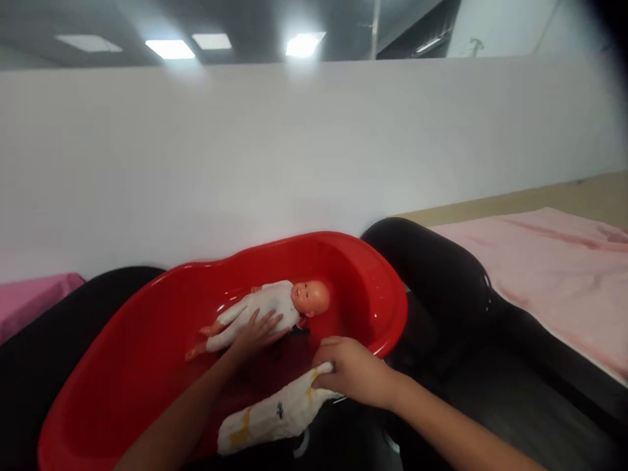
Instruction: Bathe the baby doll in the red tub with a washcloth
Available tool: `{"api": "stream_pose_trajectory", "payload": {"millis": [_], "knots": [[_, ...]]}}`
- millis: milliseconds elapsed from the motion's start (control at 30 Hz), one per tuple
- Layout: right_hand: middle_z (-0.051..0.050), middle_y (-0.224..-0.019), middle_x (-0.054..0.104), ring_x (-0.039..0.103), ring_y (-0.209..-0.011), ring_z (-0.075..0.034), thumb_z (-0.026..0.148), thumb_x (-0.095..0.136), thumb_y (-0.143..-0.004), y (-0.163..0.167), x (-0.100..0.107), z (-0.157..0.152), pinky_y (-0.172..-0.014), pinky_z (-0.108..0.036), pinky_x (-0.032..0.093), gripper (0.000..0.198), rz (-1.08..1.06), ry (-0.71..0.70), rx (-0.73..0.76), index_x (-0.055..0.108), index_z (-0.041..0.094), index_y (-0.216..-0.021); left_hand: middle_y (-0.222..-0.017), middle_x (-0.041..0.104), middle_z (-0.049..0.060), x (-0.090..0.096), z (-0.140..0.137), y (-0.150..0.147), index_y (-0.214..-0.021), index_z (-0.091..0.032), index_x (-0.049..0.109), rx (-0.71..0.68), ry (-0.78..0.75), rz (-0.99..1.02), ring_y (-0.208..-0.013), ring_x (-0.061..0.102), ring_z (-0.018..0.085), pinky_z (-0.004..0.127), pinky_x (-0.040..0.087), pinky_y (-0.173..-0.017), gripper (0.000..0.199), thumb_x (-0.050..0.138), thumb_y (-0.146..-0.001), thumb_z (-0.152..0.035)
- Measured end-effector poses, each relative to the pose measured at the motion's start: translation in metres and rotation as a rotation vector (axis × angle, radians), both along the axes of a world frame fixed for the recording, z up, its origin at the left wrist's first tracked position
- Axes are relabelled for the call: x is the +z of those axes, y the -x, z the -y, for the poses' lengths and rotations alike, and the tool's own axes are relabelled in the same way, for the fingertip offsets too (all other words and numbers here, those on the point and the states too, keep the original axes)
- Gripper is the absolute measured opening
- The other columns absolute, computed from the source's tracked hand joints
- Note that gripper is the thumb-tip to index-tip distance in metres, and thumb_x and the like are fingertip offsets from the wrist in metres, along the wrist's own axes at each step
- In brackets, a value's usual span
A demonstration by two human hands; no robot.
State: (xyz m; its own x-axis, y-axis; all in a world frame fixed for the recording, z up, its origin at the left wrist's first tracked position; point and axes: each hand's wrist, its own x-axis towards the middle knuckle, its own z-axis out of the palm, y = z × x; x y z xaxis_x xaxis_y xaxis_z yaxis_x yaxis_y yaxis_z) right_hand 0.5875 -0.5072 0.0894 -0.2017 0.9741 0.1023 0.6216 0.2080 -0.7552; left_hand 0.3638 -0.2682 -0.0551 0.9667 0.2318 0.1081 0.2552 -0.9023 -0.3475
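White cloth [275, 415] nearest me, gripped in right hand [350, 376] at red tub [147, 366] rim. Left hand [258, 332] flat, unclenched, steadying doll [265, 307] lying in tub. I judge wiping step pending; next needs cloth brought onto doll.

A baby doll [275, 307] in white clothes lies face-up inside the red tub [147, 366] (head toward its right end); a white patterned cloth [275, 415] drapes over the tub's near rim.

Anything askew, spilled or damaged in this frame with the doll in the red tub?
Nothing stands out. The doll lies on its back in the red tub, left hand resting on it. The right hand holds a white cloth draped over the tub's near rim. No spill shows.
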Motion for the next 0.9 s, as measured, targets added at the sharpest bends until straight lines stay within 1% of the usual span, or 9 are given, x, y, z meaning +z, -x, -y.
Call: {"api": "stream_pose_trajectory", "payload": {"millis": [200, 300, 367, 467, 567, 633, 767, 833, 900], "knots": [[0.006, -0.066, 0.052, 0.045, -0.060, -0.007, 0.018, 0.059, -0.074, 0.003, 0.015, -0.018, -0.055, -0.020, 0.035, 0.007, 0.049, 0.145, -0.050, 0.052, 0.019, -0.074, -0.146, 0.042, 0.012, 0.026, -0.001, -0.006, -0.140, -0.024, 0.041, 0.275, 0.077, 0.239, -0.131, 0.038, 0.033, 0.056, 0.024, -0.107, 0.055, 0.033, -0.088, -0.008], [0.006, -0.062, 0.042, 0.039, -0.058, -0.009, 0.018, 0.055, -0.076, 0.001, 0.025, -0.049, -0.054, -0.023, 0.033, 0.019, 0.180, -0.128, -0.191, 0.038, 0.020, -0.066, -0.140, 0.048, 0.015, 0.042, -0.004, -0.008, -0.135, -0.018, 0.046, 0.377, 0.118, 0.370, -0.129, 0.039, 0.032, 0.053, 0.025, -0.108, 0.048, 0.040, -0.087, -0.013], [0.000, -0.072, 0.049, 0.045, -0.068, -0.012, 0.022, 0.052, -0.081, 0.002, 0.028, -0.075, -0.061, -0.026, 0.038, 0.019, 0.321, -0.396, -0.215, 0.039, 0.021, -0.067, -0.134, 0.052, 0.015, 0.048, -0.009, -0.008, -0.130, -0.016, 0.050, 0.452, 0.136, 0.447, -0.125, 0.042, 0.031, 0.051, 0.028, -0.106, 0.044, 0.043, -0.087, -0.016], [-0.009, -0.099, 0.057, 0.050, -0.093, -0.019, 0.026, 0.043, -0.091, 0.014, 0.020, -0.115, -0.082, -0.034, 0.043, 0.017, 0.650, -0.604, 0.136, 0.051, 0.019, -0.077, -0.131, 0.055, 0.012, 0.051, -0.018, -0.006, -0.125, -0.019, 0.053, 0.519, 0.157, 0.529, -0.122, 0.044, 0.028, 0.047, 0.033, -0.101, 0.039, 0.043, -0.087, -0.016], [-0.008, -0.115, 0.057, 0.048, -0.111, -0.020, 0.021, 0.029, -0.097, 0.040, -0.013, -0.153, -0.099, -0.040, 0.038, 0.029, 0.891, -0.591, 0.717, 0.058, 0.020, -0.094, -0.129, 0.056, 0.010, 0.052, -0.021, -0.006, -0.121, -0.020, 0.054, 0.539, 0.158, 0.574, -0.122, 0.044, 0.027, 0.044, 0.035, -0.098, 0.035, 0.041, -0.089, -0.016], [-0.011, -0.121, 0.056, 0.046, -0.117, -0.021, 0.019, 0.027, -0.097, 0.058, -0.049, -0.171, -0.102, -0.043, 0.036, 0.032, 0.938, -0.522, 0.879, 0.058, 0.018, -0.104, -0.125, 0.058, 0.011, 0.054, -0.021, -0.007, -0.119, -0.020, 0.055, 0.550, 0.160, 0.576, -0.119, 0.046, 0.026, 0.043, 0.035, -0.097, 0.033, 0.041, -0.090, -0.016], [-0.019, -0.138, 0.046, 0.039, -0.130, -0.029, 0.031, 0.046, -0.093, 0.075, -0.122, -0.186, -0.102, -0.050, 0.038, 0.045, 0.889, -0.249, 0.691, 0.045, 0.011, -0.133, -0.118, 0.059, 0.012, 0.058, -0.018, -0.007, -0.115, -0.018, 0.055, 0.551, 0.169, 0.567, -0.113, 0.049, 0.027, 0.043, 0.036, -0.095, 0.028, 0.043, -0.089, -0.016], [-0.019, -0.150, 0.033, 0.030, -0.138, -0.033, 0.041, 0.059, -0.085, 0.069, -0.144, -0.186, -0.108, -0.051, 0.035, 0.067, 0.814, -0.137, 0.639, 0.036, 0.011, -0.141, -0.116, 0.060, 0.012, 0.058, -0.018, -0.006, -0.113, -0.017, 0.055, 0.549, 0.154, 0.564, -0.111, 0.049, 0.028, 0.044, 0.036, -0.093, 0.026, 0.044, -0.089, -0.016], [-0.016, -0.153, 0.028, 0.026, -0.142, -0.029, 0.037, 0.058, -0.087, 0.059, -0.151, -0.186, -0.113, -0.047, 0.031, 0.064, 0.751, -0.088, 0.697, 0.036, 0.015, -0.143, -0.115, 0.060, 0.012, 0.059, -0.018, -0.005, -0.112, -0.017, 0.055, 0.546, 0.140, 0.550, -0.110, 0.049, 0.029, 0.045, 0.036, -0.092, 0.025, 0.043, -0.090, -0.016]]}}
